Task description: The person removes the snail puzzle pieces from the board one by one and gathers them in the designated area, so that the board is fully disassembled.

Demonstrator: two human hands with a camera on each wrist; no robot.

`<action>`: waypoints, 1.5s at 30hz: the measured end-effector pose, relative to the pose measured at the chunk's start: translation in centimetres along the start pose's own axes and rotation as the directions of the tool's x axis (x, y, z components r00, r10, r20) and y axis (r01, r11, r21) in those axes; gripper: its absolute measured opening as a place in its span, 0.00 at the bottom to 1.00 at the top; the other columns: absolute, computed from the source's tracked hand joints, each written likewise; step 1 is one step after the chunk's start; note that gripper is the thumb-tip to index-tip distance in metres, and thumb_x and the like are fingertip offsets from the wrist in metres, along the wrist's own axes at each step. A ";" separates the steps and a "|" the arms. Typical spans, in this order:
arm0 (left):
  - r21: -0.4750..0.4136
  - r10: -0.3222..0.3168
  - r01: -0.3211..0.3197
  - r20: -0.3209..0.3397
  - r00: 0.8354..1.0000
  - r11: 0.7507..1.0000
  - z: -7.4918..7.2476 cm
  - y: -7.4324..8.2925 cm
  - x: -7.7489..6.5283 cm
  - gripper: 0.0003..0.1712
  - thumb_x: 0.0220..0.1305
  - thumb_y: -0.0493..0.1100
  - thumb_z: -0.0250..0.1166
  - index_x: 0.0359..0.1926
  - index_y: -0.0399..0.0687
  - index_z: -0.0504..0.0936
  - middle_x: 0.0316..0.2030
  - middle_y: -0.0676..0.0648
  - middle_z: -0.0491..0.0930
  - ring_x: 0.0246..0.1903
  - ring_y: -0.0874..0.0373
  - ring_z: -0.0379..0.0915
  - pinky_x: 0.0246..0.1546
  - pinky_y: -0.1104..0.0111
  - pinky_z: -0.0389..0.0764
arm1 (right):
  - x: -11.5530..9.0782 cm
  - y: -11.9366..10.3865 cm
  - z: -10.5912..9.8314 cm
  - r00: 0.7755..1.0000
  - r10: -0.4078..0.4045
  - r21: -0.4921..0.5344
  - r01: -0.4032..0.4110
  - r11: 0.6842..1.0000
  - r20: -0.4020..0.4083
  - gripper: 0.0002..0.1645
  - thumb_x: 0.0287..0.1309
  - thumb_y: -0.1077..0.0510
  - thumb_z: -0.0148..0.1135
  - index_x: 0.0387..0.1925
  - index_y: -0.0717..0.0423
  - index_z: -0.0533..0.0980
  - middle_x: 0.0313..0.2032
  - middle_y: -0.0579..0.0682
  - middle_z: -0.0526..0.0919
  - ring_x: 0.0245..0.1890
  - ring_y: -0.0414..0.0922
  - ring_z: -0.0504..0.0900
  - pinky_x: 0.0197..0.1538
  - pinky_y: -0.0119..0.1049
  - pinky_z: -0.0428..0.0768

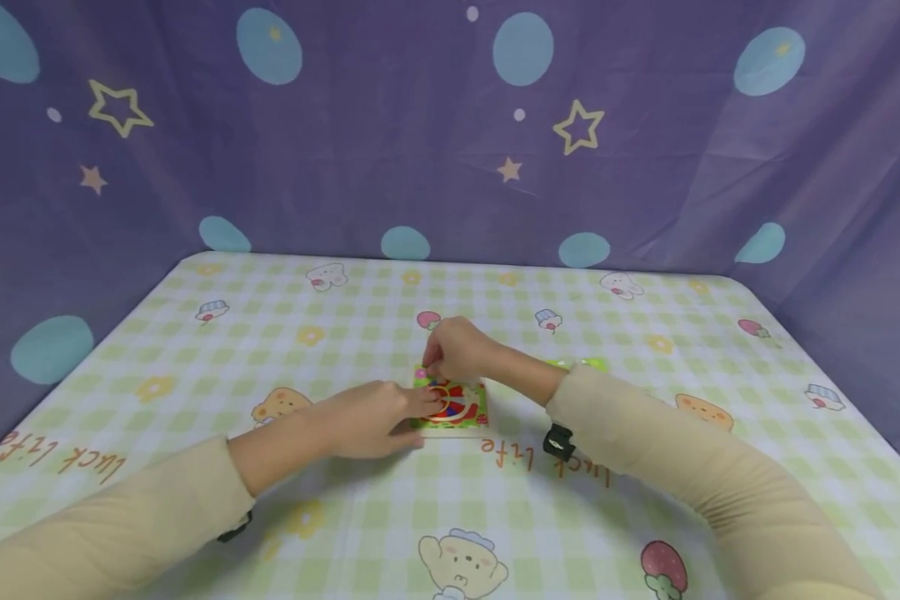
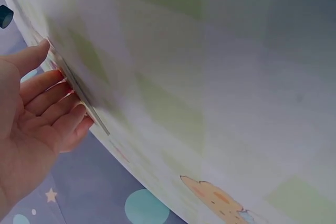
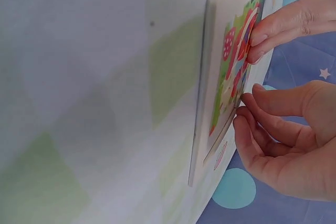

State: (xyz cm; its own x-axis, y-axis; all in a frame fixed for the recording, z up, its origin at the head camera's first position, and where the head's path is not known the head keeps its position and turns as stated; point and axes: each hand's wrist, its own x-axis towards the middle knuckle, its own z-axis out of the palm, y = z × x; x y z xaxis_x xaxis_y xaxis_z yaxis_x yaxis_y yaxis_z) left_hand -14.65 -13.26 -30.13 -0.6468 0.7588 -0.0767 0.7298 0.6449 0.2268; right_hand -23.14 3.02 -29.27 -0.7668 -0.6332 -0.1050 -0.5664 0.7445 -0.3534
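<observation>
- Picture board (image 1: 471, 417): flat on the checked tabletop (image 1: 360, 517), between the two hands; red-and-blue wheel design, pale border exposed along the near edge.
- Left hand (image 1: 375, 421): fingers extended across the wheel, thumb apart at the near left corner; apparently steadying the board.
- Right hand (image 1: 461, 350): fingers curled, tips and thumb close together at the far left corner; whether a piece lies between them cannot be told.
- Done, as judged: the visible print appears largely in place, the wheel reading as one design.
- Left, as judged: work at the far corner, seemingly unfinished; covered parts cannot be assessed.
- Green item (image 1: 594, 363): beyond the right forearm, partly hidden; role unclear.
</observation>
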 end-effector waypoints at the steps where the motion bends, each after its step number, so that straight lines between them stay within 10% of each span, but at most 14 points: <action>1: -0.008 -0.008 0.008 0.005 1.000 1.000 0.0 0.0 0.0 0.27 0.66 0.47 0.62 0.63 0.40 0.74 0.63 0.41 0.73 0.63 0.48 0.71 0.60 0.58 0.77 | 0.0 0.0 0.0 1.000 -0.003 -0.003 0.003 1.000 0.001 0.06 0.56 0.60 0.67 0.35 0.57 0.86 0.34 0.49 0.89 0.38 0.43 0.85 0.42 0.29 0.84; 45: -0.053 0.007 -0.007 -0.008 1.000 0.999 0.0 -0.6 0.0 0.23 0.66 0.46 0.62 0.60 0.44 0.77 0.62 0.45 0.74 0.64 0.50 0.70 0.61 0.58 0.76 | 0.4 0.9 -0.7 0.999 -0.032 0.019 0.031 0.999 0.026 0.07 0.56 0.60 0.65 0.35 0.54 0.87 0.36 0.48 0.90 0.37 0.41 0.84 0.40 0.26 0.81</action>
State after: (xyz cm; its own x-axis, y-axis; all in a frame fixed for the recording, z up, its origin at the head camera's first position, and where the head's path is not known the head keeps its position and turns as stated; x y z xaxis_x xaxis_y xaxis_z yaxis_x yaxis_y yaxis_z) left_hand -15.11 -13.67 -30.31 -0.6435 0.7625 -0.0674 0.7218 0.6338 0.2782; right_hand -24.19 3.54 -28.97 -0.7404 -0.6617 -0.1181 -0.5841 0.7203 -0.3742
